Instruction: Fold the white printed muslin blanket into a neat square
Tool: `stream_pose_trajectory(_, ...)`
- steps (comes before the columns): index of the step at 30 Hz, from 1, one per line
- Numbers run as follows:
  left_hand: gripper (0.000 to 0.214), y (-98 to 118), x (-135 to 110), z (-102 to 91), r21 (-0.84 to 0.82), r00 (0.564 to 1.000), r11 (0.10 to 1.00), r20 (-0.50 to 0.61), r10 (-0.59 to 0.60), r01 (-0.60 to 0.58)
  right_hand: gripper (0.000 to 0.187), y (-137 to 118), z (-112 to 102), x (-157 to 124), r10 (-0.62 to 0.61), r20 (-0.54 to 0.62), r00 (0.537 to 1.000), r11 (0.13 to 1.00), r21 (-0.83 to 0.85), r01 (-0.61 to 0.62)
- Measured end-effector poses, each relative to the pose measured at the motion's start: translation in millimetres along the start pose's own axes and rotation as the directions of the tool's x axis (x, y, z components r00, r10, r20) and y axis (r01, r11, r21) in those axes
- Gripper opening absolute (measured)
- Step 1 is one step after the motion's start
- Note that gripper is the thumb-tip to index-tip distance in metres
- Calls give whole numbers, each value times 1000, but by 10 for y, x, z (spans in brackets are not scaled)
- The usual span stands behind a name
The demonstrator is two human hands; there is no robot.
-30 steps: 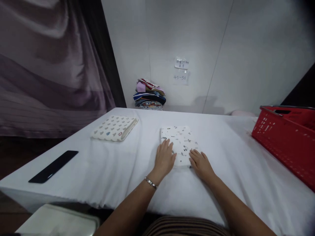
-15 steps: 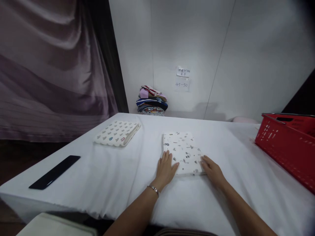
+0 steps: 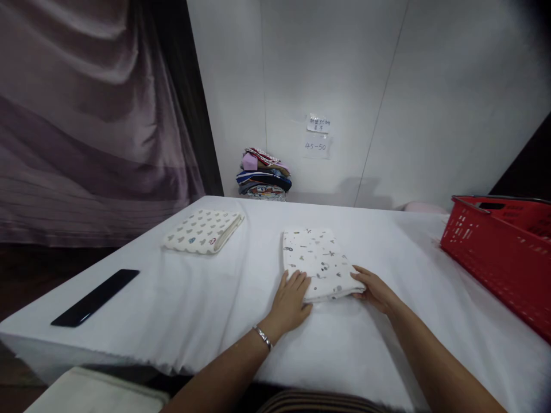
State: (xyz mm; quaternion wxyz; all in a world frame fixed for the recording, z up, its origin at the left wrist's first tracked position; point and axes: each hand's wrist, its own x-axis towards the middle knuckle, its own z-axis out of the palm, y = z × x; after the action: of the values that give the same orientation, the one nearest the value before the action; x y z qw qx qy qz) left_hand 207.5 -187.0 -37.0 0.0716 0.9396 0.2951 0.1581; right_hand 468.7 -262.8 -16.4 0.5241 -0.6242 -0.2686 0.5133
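Observation:
A folded white cloth with small dark prints (image 3: 316, 259) lies on the white-covered table (image 3: 206, 310) in front of me. My left hand (image 3: 290, 303), with a bracelet at the wrist, rests flat, its fingertips on the cloth's near left corner. My right hand (image 3: 373, 289) grips the near right corner, thumb on top and fingers curled at the edge. The cloth's near edge looks slightly raised off the table.
A second folded cloth with small tree prints (image 3: 203, 230) lies at the far left. A black flat bar (image 3: 94, 297) sits near the left edge. A red plastic basket (image 3: 503, 252) stands at the right. A pile of coloured fabrics (image 3: 263, 175) sits against the wall.
Both hands have slid back from the top of the cloth to its near corners. The right hand moved outward and now pinches the right corner, and the near edge has lifted a little.

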Motion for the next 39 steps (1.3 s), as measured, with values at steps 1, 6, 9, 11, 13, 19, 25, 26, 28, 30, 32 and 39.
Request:
stream_pose_trajectory(1, 60, 1, 10, 4, 10, 1000, 1000, 0, -3, 3, 52, -7, 1, 2, -4, 13, 1000, 1000, 29, 3)
stream_pose_trajectory(6, 66, 47, 68, 51, 138, 999, 990, -21, -30, 33, 55, -88, 30, 16, -6, -45, 999, 992, 124, 11)
stream_pose_trajectory(9, 69, 106, 88, 77, 236, 997, 969, -33, -63, 69, 63, -142, 46, 13, -8, -65, 998, 985, 172, 19)
stream_pose_trajectory(11, 69, 175, 108, 76, 273, 995, 957, -38, -88, 95, 62, -167, 59, 4, -9, -58, 998, 981, 195, 20)
stream_pose_trajectory(13, 70, 272, 151, 68, 281, 994, 953, -56, -98, 110, 60, -187, 79, -7, -14, -58, 998, 977, 212, 26)
stream_pose_trajectory(19, 70, 547, 419, 88, 210, 993, 974, -100, -67, 87, 52, -274, 149, -21, -57, -58, 997, 969, 238, 69)
stream_pose_trajectory(25, 66, 529, 573, 23, 64, 989, 988, -64, -134, 138, 47, -371, 173, -16, -80, -34, 996, 972, 217, 85)
stream_pose_trajectory(26, 64, 507, 580, -10, 33, 988, 988, -43, -150, 151, 45, -378, 171, -13, -91, -15, 996, 972, 215, 92)
stream_pose_trajectory(28, 60, 459, 588, -95, -41, 985, 985, -35, -171, 169, 40, -367, 156, 8, -130, 40, 991, 965, 234, 117)
stream_pose_trajectory(30, 56, 413, 594, -209, -129, 978, 973, -59, -198, 189, 39, -304, 126, 66, -170, 91, 981, 952, 272, 139)
stream_pose_trajectory(32, 52, 378, 602, -345, -200, 969, 955, -68, -235, 218, 47, -183, 94, 172, -179, 76, 981, 949, 278, 151)
stream_pose_trajectory(39, 37, 321, 689, -870, -297, 970, 929, -31, -240, 220, 97, 104, 146, 740, -449, -16, 894, 883, -164, 440)
